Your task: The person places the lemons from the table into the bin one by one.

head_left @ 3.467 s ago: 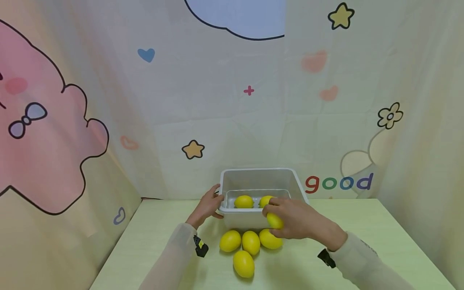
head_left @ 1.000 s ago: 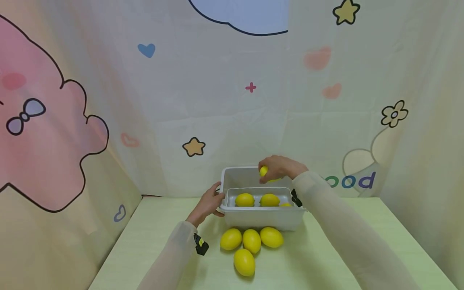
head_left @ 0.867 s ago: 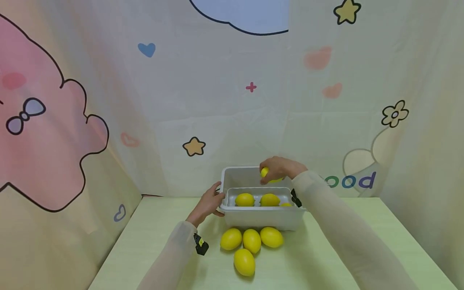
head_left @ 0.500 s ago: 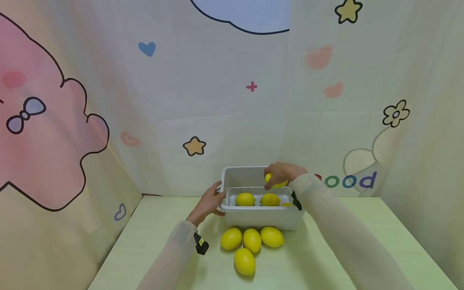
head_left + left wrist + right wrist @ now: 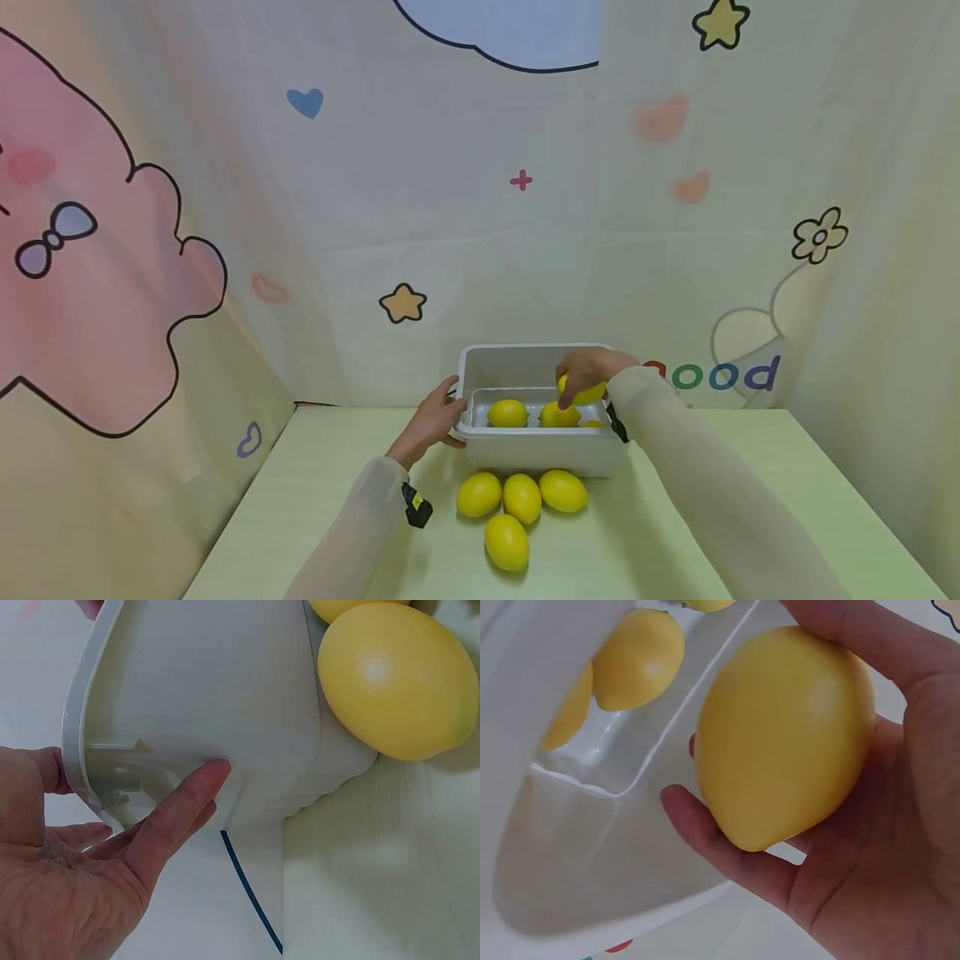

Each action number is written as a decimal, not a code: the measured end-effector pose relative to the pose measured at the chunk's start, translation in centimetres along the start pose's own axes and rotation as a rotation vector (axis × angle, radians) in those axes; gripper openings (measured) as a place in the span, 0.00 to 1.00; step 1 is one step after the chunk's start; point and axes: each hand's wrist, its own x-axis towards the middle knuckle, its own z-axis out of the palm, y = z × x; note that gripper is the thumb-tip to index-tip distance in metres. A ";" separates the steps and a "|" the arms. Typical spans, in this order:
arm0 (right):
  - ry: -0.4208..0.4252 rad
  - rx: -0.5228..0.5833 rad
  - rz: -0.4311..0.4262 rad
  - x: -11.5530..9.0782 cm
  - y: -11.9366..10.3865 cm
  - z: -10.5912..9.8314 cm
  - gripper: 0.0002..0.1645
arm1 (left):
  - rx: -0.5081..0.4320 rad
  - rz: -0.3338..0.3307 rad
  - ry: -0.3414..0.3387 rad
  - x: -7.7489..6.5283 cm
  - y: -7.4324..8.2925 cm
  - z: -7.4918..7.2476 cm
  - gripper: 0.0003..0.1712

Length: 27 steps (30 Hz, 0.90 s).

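Your hands are both busy in the head view: the left hand (image 5: 433, 417) grips the white plastic bin (image 5: 543, 454) at its left rim, while the right hand (image 5: 592, 371) holds one lemon (image 5: 587, 392) over the bin's right half. Three lemons (image 5: 507, 413) show inside the bin, the rightmost mostly hidden; four loose lemons (image 5: 507, 542) lie on the desk (image 5: 337, 508) before it.

From the left wrist, your fingers reach under the bin's rim, against its outer wall.

From the right wrist, your thumb and fingers clasp that lemon, apart from the bin's floor.

Bin (image 5: 546, 455) shared by head view, 2 wrist close-ups
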 end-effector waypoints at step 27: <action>-0.027 0.056 0.000 -0.4 0.4 -0.1 0.23 | 0.000 0.008 -0.017 0.4 -0.5 0.0 0.36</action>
